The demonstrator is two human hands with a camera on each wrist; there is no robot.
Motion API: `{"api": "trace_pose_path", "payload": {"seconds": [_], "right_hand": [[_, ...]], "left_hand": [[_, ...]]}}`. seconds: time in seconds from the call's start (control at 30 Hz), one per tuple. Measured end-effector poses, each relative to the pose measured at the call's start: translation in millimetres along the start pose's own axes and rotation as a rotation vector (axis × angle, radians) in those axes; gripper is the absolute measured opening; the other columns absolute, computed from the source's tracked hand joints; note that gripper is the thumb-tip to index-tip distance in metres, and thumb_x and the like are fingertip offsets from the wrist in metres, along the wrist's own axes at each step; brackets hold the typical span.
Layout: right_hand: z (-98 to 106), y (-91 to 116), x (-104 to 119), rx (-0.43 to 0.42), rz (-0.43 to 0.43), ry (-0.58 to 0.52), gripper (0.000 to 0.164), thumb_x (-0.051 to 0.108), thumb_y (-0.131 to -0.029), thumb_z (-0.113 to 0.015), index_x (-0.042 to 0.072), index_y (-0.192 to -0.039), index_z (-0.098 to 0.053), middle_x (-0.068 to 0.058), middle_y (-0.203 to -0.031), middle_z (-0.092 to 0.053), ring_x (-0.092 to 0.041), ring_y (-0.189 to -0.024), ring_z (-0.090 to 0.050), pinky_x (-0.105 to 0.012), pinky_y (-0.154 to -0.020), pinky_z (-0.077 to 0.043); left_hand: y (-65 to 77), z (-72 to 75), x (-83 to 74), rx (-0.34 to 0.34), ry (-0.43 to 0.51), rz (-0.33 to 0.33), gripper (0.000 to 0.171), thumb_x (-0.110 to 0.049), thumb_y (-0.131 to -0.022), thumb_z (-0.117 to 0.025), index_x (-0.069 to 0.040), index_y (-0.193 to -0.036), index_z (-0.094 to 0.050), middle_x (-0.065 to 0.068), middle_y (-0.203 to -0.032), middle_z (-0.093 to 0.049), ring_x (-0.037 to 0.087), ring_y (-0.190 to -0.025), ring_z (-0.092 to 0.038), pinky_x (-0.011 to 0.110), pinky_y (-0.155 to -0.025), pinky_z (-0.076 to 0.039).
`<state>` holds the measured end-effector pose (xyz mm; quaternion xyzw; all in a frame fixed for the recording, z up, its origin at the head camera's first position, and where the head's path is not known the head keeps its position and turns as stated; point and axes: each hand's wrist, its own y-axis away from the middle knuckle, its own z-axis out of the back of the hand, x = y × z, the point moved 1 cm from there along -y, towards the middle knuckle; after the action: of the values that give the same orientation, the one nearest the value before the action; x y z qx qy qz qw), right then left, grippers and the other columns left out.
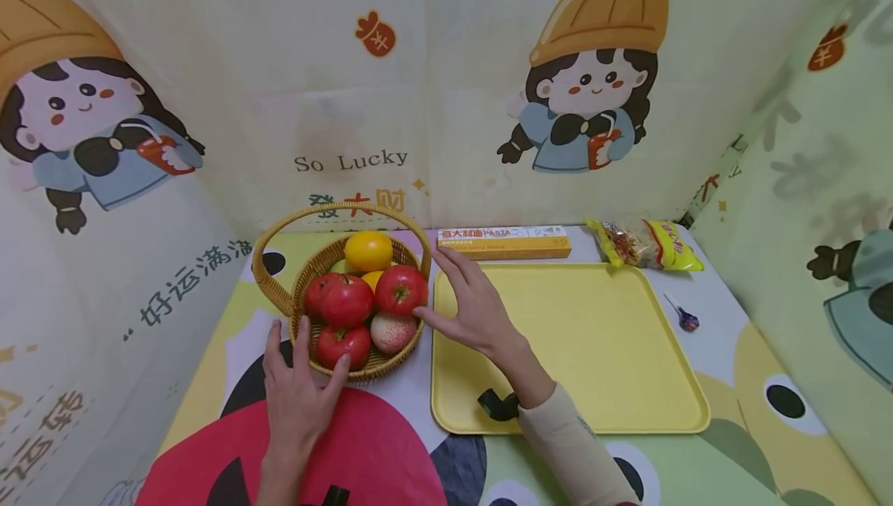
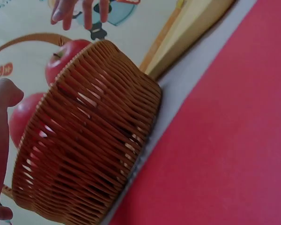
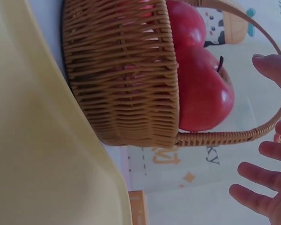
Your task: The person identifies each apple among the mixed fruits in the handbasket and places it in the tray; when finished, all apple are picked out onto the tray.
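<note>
A woven wicker basket [image 1: 377, 369] with a tall arched handle [image 1: 270, 283] stands at the left of the table. In it lie several red apples [image 1: 346, 301], a pink speckled fruit [image 1: 393, 333] and a yellow-orange fruit [image 1: 368, 251]. My left hand [image 1: 298, 397] is at the basket's near left side, fingers spread and pointing at its rim. Over on the right side, my right hand [image 1: 476, 306] reaches beside the handle, thumb close to an apple. Its fingers look straight and hold nothing in the right wrist view, apart from the basket wall [image 3: 126, 84].
A yellow tray [image 1: 558, 351] lies right of the basket, under my right forearm. Behind it is a pasta box [image 1: 504, 242], with a yellow snack bag [image 1: 645, 245] at the back right. Beside the tray's right edge lies a lollipop [image 1: 687, 320]. Printed cloth walls [image 1: 460, 103] surround the table.
</note>
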<state>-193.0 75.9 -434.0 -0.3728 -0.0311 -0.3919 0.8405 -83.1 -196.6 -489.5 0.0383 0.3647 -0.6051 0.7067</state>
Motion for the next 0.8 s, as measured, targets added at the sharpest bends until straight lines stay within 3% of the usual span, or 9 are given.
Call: {"api": "trace_pose_path", "payload": {"seconds": [0.33, 0.53, 0.8], "right_hand": [[-11, -2, 9, 0.018, 0.011, 0.023, 0.084, 0.052, -0.079, -0.077, 0.014, -0.147, -0.047, -0.008, -0.146, -0.048, -0.023, -0.125, -0.053, -0.04, -0.097, -0.052], [-18, -7, 13, 0.065, 0.035, 0.049, 0.085, 0.054, -0.079, -0.075, 0.017, -0.15, -0.044, -0.007, -0.149, -0.048, -0.022, -0.131, -0.051, -0.04, -0.101, -0.051], [-29, -12, 12, 0.126, 0.0, 0.058, 0.084, 0.057, -0.08, -0.073, 0.02, -0.15, -0.044, -0.004, -0.15, -0.048, -0.021, -0.128, -0.054, -0.039, -0.097, -0.052]], "left_hand": [[6.1, -11.3, 13.5, 0.024, 0.077, 0.067, 0.083, -0.038, -0.087, -0.071, -0.016, -0.157, -0.033, 0.02, -0.164, -0.012, 0.044, -0.147, -0.024, 0.07, -0.086, -0.049], [7.9, -15.9, 18.3, 0.019, 0.15, 0.087, 0.081, -0.034, -0.087, -0.07, -0.013, -0.157, -0.033, 0.022, -0.162, -0.015, 0.042, -0.148, -0.026, 0.069, -0.098, -0.043], [8.6, -17.4, 17.3, 0.107, 0.166, 0.15, 0.081, -0.042, -0.093, -0.063, -0.014, -0.159, -0.026, 0.019, -0.162, -0.022, 0.041, -0.144, -0.032, 0.069, -0.104, -0.039]]}}
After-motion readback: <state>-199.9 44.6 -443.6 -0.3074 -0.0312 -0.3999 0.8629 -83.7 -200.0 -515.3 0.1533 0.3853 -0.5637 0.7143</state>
